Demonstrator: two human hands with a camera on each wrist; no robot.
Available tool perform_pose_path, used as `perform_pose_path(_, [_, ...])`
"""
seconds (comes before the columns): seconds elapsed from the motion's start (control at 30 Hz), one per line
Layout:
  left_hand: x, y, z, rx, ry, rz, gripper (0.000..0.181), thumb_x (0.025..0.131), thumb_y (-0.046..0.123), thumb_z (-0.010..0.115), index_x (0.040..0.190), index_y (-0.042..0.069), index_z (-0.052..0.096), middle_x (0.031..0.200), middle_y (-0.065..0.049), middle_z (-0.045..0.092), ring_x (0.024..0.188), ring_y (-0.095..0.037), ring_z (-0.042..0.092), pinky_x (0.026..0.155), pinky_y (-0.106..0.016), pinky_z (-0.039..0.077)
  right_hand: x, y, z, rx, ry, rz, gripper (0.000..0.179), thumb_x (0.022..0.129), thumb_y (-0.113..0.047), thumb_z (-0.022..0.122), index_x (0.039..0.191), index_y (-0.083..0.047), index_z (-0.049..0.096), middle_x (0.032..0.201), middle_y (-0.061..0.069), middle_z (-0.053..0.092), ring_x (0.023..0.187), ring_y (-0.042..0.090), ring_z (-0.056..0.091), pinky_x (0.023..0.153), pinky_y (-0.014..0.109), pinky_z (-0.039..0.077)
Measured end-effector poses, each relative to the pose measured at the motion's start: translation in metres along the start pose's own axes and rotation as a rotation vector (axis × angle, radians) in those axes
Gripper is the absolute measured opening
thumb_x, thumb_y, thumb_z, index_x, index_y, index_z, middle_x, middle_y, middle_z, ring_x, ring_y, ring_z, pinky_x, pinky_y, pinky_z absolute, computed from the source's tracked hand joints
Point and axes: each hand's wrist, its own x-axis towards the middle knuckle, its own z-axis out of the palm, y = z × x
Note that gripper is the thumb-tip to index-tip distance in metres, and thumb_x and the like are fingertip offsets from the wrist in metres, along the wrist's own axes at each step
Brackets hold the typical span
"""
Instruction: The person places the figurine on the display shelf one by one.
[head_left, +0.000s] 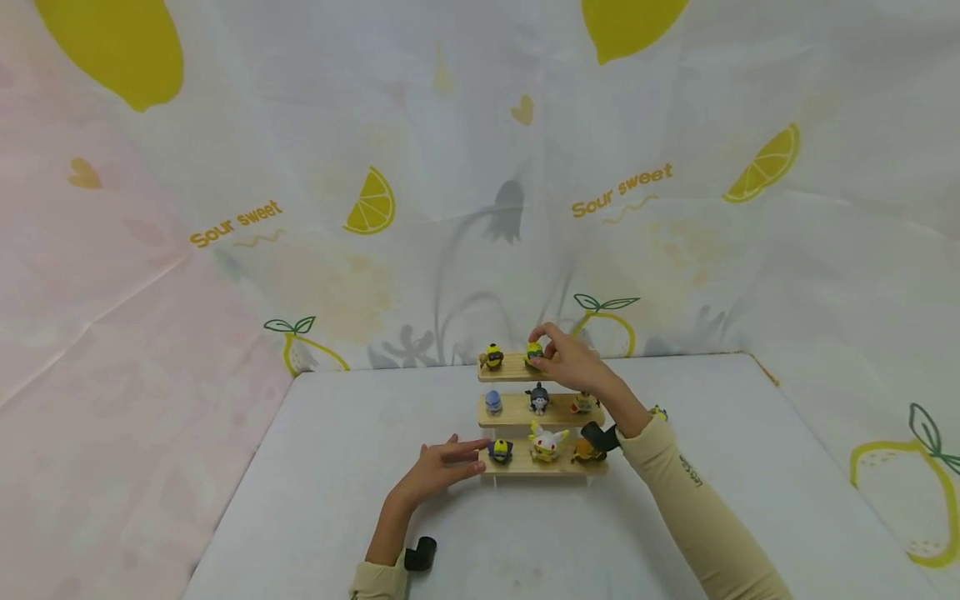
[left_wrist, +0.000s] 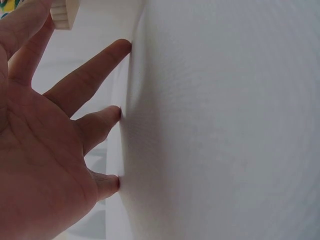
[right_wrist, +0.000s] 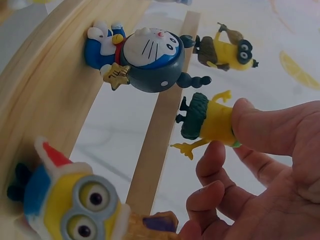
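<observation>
At the top board of a three-tier wooden display stand (head_left: pixel 517 417), my right hand (head_left: pixel 573 362) pinches a yellow minion figurine with a green skirt (right_wrist: pixel 207 117) by its head between thumb and fingers. Its feet are right at the board in the right wrist view. My left hand (head_left: pixel 446 467) reaches to the left end of the bottom board, fingers extended. Several of its fingertips rest on the white tabletop (left_wrist: pixel 215 115) in the left wrist view. Beside these fingers sits a minion figurine in purple (head_left: pixel 500 451).
Another minion figurine (right_wrist: pixel 225 54) stands on the top board's left. A dark-blue cat figurine with a star (right_wrist: pixel 155 55) and a minion in a red-and-white hat (right_wrist: pixel 80 200) occupy the middle board. The bottom board holds a white-eared figurine (head_left: pixel 546 443). A printed cloth (head_left: pixel 465 167) hangs behind.
</observation>
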Motion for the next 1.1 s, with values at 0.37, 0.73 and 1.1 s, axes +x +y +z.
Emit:
perform_pose_path(0.37, [0.0,-0.0004,-0.0002,-0.015,-0.004,0.005,0.042,0.092,0.039,0.07,0.132,0.03,0.066,0.119,-0.002,0.069,0.143,-0.043,0.023,0.1,-0.075,-0.016,-0.0014,-0.0007,0.0007,-0.002,0.001,0.01,0.033,0.101,-0.017,0.06,0.13,-0.006,0.049,0.092,0.012,0.055,0.047,0.014,0.035,0.048,0.031,0.035])
perform_pose_path(0.73, [-0.0003,-0.0001,0.0,-0.017,-0.006,-0.005,0.043,0.091,0.04,0.07,0.133,0.03,0.065,0.119,-0.003,0.069,0.144,-0.042,0.022,0.101,-0.075,-0.016,-0.0048,-0.0036,-0.0004,0.013,0.001,0.01,0.034,0.1,-0.016,0.06,0.131,-0.009,0.048,0.093,0.012,0.055,0.045,0.013,0.033,0.047,0.031,0.034])
perform_pose_path(1.1, [0.0004,-0.0004,0.0001,-0.007,0.0,-0.008,0.043,0.091,0.041,0.07,0.133,0.03,0.065,0.117,-0.002,0.07,0.144,-0.042,0.023,0.101,-0.075,-0.015,-0.006,-0.0048,-0.0011,-0.001,0.004,0.01,0.036,0.099,-0.015,0.062,0.132,-0.008,0.048,0.093,0.012,0.054,0.047,0.014,0.035,0.05,0.031,0.035])
